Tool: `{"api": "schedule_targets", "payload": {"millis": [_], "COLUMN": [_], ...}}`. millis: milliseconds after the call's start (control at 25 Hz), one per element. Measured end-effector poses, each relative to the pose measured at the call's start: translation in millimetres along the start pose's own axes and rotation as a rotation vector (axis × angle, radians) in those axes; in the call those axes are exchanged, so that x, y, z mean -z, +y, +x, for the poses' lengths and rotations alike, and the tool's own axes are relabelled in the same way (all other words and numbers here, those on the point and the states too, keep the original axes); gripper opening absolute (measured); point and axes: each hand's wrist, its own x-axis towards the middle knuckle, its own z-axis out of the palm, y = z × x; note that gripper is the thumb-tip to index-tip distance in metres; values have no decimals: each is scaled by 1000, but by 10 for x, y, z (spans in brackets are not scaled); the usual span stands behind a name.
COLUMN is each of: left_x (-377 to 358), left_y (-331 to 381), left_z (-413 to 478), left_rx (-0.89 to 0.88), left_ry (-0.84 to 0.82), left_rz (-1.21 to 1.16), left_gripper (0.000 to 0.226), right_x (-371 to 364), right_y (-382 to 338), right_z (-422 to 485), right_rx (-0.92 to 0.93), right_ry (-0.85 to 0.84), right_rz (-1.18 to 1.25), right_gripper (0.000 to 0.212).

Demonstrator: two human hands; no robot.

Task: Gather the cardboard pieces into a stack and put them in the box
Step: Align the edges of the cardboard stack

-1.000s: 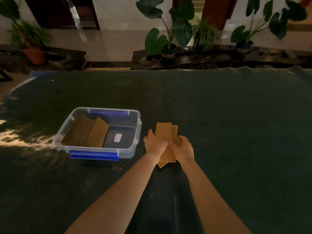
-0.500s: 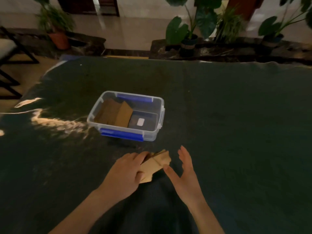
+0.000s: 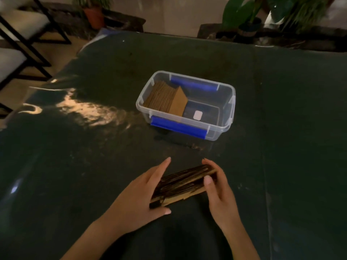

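A stack of brown cardboard pieces stands on edge on the dark table, its thin edges facing up. My left hand presses flat against its left face and my right hand against its right face, so the stack is squeezed between both palms. Farther back stands a clear plastic box with blue clips, open at the top. Inside its left half leans a row of cardboard pieces; the right half shows a dark bottom with a small white label.
The table is covered with a dark green cloth with a bright light patch at the left. Black-framed chairs stand off the table's left corner. Potted plants line the far side.
The loose pile held in my left hand has been turned on edge and squared up. My right hand, open beside it before, now presses its right side. The view has swung left.
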Motion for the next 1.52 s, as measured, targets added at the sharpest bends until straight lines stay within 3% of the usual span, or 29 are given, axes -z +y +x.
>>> {"api": "schedule_targets", "payload": {"millis": [80,160,240,360,480,640,800,920,960,1080,1160,1280,1400,1520], "left_x": [-97,-204,-275,-363,-474,-504,-476,-491,-505,-526,-494,-374,-116,227], "left_y": [-48,-24,44,143,189,184,106,107,120,134,108,134,329,677], "left_z": [-69,-33,59,182,197,62,-101,-141,-141,-129,-109,-42,158,593], "left_rx": [42,49,13,-56,-32,59,54,27,20,22,25,36,1,-76], "left_ry": [81,181,230,274,445,556,503,426,407,402,415,408,433,557], "left_rz": [-238,-454,-561,-596,-593,-408,-266,-207,-184,-138,-111,-41,-7,4], "left_gripper": [109,106,105,101,92,81,88,82,79,72,65,54,52,49], "right_x": [-34,-74,-94,-146,-267,-372,-222,11,95,280,370,389,563,929], "right_y": [27,13,-15,-48,-46,-84,-19,16,26,-4,-80,-326,-735,-1298], "right_z": [12,35,56,91,108,103,85,179,170,38,37,180,326,751], "right_rx": [7,-6,13,30,-1,26,59,11,8,34,136,251,233,419], "right_ry": [62,94,111,177,326,393,128,-120,-199,-371,-287,-231,-286,-185], "right_rz": [-59,-58,11,71,131,171,134,283,248,-161,-422,-693,-793,-826], "right_gripper": [40,54,61,49,23,24,48,64,69,60,63,49,43,36]}}
